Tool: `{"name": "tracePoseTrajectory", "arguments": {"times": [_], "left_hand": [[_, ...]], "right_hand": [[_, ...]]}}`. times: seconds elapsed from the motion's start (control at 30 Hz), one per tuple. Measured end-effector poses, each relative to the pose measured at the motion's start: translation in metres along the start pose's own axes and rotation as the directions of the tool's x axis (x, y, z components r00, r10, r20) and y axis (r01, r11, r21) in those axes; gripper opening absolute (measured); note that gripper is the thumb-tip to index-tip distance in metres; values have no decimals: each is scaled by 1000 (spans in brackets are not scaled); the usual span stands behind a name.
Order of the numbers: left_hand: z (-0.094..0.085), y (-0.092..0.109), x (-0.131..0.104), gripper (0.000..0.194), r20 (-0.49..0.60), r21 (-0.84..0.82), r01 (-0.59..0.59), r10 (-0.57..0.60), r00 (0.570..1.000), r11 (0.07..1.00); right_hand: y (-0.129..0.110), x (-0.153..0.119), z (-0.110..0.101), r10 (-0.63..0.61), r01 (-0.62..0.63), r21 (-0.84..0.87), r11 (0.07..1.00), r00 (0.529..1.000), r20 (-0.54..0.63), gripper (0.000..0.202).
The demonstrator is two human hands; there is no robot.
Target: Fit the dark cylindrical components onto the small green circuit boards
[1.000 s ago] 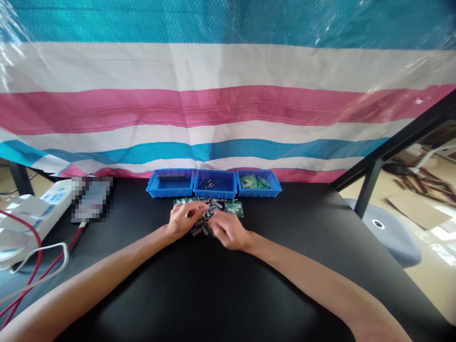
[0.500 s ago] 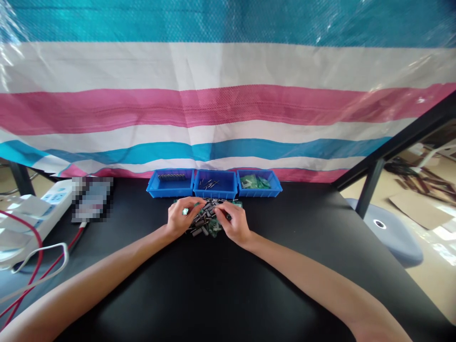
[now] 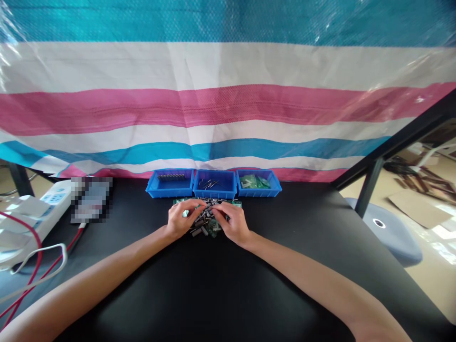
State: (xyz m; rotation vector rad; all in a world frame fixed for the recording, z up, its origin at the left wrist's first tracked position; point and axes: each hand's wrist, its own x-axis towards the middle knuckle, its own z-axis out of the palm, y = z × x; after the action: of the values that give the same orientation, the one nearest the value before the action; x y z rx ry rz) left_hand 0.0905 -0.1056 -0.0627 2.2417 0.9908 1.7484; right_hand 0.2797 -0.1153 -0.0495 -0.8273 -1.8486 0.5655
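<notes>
A pile of small parts (image 3: 201,227), with grey cylinders, thin metal pins and green packets, lies on the black table. Over its left side my left hand (image 3: 181,217) is closed, thumb and fingertips brought together. My right hand (image 3: 233,221) is closed in a pinch over the right side, its fingertips close to those of the left. Whatever sits between the fingers is too small to make out. Just behind the pile stand three blue bins: the left bin (image 3: 169,191) holds a row of grey cylinders, the middle bin (image 3: 215,192) several thin pins, the right bin (image 3: 260,192) green packets.
On the left a white power strip (image 3: 59,197) with plugs and red and white cables (image 3: 40,251) lies beside a blurred-out device (image 3: 92,199). A striped sheet (image 3: 228,109) hangs behind the table (image 3: 199,294). A grey stool (image 3: 395,237) stands to the right.
My fingertips have shifted slightly closer together above the pile. The bins and the other things stand as before.
</notes>
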Motion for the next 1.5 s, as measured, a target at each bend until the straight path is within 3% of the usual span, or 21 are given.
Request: {"name": "tracePoseTrajectory", "arguments": {"times": [0.23,0.8,1.23,1.5], "left_hand": [[0,0,-1,11,21,31,23,-24,999,999],[-1,0,-1,19,3,9,-4,4,1000,1000],[-1,-3,-5,9,22,119,4,-7,1000,993],[-1,-3,-5,12,24,97,-5,3,1000,995]], "right_hand": [[1,0,0,2,-2,1,1000,1000,7,17],[4,-1,1,21,-21,-5,1000,996,81,22],[5,-1,0,33,-31,-16,999,991,131,23],[3,-1,-1,46,-46,-3,999,989,137,24]]}}
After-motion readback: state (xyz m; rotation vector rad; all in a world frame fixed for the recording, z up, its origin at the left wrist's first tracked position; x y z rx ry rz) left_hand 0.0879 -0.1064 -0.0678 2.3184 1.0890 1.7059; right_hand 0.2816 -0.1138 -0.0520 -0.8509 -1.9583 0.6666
